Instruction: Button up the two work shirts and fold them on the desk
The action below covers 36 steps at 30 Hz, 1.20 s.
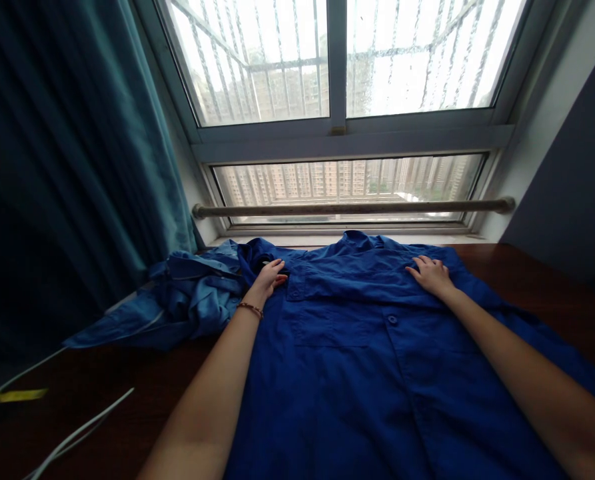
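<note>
A deep blue work shirt [337, 373] lies spread front side up before me, its collar toward the window. A button and chest pocket show on its front. My left hand [271, 277], with a beaded bracelet at the wrist, rests at the shirt's left shoulder, near a bunched fold of sleeve. Its fingers point right and the thumb stands apart from them. On the upper right of the shirt my right hand [431, 275] lies palm down, fingers spread over the cloth. The shirt's right sleeve runs down beneath my right forearm.
A crumpled lighter blue garment [197, 293] lies left of the shirt. White cables [84, 427] and a yellow strip [21, 395] are at lower left. The dark wooden surface [542, 280] ends at a barred window with a horizontal rail [352, 209]. A teal curtain [142, 133] hangs left.
</note>
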Each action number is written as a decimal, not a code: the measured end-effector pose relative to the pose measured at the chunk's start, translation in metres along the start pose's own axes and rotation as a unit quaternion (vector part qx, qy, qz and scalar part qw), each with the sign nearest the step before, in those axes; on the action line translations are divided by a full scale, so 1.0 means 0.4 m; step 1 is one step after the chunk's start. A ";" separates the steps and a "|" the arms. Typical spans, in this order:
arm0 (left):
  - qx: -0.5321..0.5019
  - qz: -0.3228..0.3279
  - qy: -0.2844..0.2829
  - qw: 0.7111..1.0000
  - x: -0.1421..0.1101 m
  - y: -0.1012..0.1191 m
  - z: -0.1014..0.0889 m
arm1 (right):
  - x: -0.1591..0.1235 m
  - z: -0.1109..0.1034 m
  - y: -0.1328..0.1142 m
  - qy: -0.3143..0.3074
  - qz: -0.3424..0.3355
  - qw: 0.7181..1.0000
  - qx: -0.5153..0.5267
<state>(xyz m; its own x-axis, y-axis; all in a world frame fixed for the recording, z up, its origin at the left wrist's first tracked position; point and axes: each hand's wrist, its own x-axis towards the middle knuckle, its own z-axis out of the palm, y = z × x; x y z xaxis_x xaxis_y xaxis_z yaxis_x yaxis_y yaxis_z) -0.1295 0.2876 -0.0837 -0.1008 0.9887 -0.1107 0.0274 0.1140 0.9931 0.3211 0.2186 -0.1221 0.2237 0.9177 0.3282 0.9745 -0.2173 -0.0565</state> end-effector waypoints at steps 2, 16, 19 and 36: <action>-0.082 0.025 -0.012 0.996 -0.003 0.014 -0.005 | -0.004 -0.003 -0.002 0.007 -0.005 1.000 0.003; -0.438 0.106 -0.199 0.870 -0.259 0.240 0.198 | -0.066 -0.192 -0.247 -0.140 -0.026 0.723 0.676; -0.421 0.086 -0.264 0.863 -0.347 0.227 0.279 | -0.108 -0.241 -0.322 -0.277 -0.017 0.542 0.794; -0.052 -0.001 -0.457 0.888 -0.464 0.152 0.361 | -0.028 -0.314 -0.167 -0.051 0.111 0.675 0.728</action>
<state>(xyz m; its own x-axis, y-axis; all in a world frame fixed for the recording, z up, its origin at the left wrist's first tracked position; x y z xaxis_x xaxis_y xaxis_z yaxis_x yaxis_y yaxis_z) 0.0343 0.1251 -0.0085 0.7496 0.6599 -0.0507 -0.0679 0.1529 0.9859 0.2511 0.1812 -0.0036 0.2951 0.9505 0.0971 -0.1130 0.1356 -0.9843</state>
